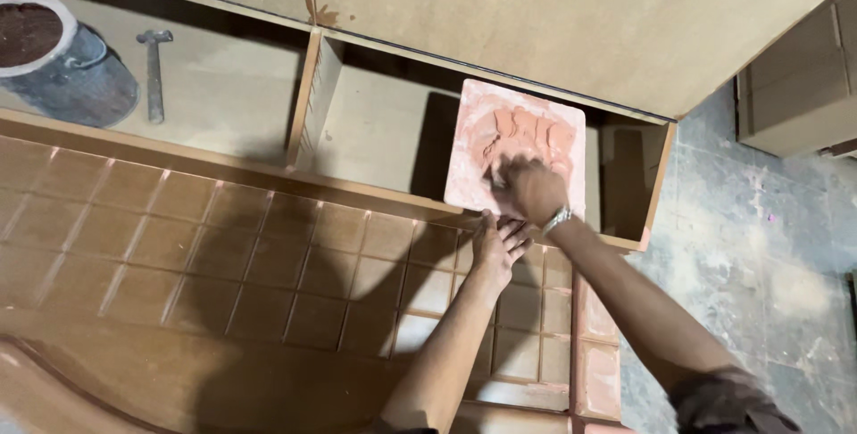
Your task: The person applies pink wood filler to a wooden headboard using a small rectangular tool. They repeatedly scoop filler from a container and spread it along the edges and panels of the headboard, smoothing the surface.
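Two hands: left hand [500,242] flat, steadying; right hand [528,186] curled, working paste at 12 o'clock.
Board [482,121]: stiff, light, smeared with soft slippery putty; hold by its clean edges.

Grey paint tin [54,59] beside hammer [154,72], inside wooden cabinet [571,23].

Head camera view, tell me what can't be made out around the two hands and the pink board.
- Right hand: its fingertips are blurred by motion, so any tool in them is unreadable.
- Pink board: its lower edge is hidden behind both hands.
- Left hand: its palm faces down, contact unseen.
- Bucket: cut off by the left edge.
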Demonstrator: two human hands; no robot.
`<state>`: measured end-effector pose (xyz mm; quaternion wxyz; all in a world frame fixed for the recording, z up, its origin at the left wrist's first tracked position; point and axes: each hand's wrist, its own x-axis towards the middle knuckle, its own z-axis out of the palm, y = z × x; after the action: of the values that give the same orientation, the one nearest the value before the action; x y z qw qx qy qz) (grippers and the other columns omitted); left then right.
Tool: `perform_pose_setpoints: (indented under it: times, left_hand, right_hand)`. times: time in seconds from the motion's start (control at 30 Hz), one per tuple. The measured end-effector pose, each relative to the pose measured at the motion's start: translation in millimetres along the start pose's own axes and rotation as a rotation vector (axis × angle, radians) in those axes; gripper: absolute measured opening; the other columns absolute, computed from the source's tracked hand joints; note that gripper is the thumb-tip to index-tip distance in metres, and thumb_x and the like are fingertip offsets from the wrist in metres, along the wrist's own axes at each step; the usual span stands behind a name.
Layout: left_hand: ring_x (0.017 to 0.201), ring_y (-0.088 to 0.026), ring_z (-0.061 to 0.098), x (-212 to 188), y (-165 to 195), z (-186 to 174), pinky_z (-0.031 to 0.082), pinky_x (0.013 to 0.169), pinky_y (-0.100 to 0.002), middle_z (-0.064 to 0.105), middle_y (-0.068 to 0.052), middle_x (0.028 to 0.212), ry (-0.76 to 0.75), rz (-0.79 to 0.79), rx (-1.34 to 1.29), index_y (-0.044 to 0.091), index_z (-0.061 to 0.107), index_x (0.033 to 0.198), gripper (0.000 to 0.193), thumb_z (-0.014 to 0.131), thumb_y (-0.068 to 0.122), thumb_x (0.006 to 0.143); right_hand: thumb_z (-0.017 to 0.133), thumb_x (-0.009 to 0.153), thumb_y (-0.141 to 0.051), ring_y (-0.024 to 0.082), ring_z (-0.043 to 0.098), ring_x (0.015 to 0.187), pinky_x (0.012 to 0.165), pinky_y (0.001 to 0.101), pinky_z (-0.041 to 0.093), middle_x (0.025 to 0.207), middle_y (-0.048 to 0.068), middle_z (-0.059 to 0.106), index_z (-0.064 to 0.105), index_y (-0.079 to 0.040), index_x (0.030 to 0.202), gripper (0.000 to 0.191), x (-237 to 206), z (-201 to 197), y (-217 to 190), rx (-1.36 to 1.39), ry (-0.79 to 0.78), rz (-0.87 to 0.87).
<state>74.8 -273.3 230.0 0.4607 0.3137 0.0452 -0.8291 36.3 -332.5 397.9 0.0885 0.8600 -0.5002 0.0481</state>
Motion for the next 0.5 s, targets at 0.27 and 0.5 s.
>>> perform_pose_setpoints:
  times: [0.27,0.5]
  left_hand:
    - [0.124,-0.032,0.066,-6,5,1,0.056,0.101,-0.048,0.062,-0.019,0.142,0.061,0.016,0.125,0.008,0.043,0.144,0.065,0.031,0.059,0.104]
    - [0.124,-0.032,0.066,-10,8,4,0.057,0.1,-0.047,0.062,-0.02,0.142,0.004,0.019,0.11,0.002,0.045,0.143,0.068,0.028,0.057,0.108]
  right_hand:
    - [0.056,0.101,-0.041,0.029,0.068,0.06,0.055,0.045,0.058,0.073,0.014,0.068,0.073,-0.009,0.086,0.039,28,3,23,0.101,-0.222,0.317]
    - [0.073,0.075,-0.036,0.035,0.071,0.073,0.066,0.0494,0.057,0.082,0.018,0.073,0.076,-0.016,0.107,0.038,12,9,31,0.322,-0.322,0.112]
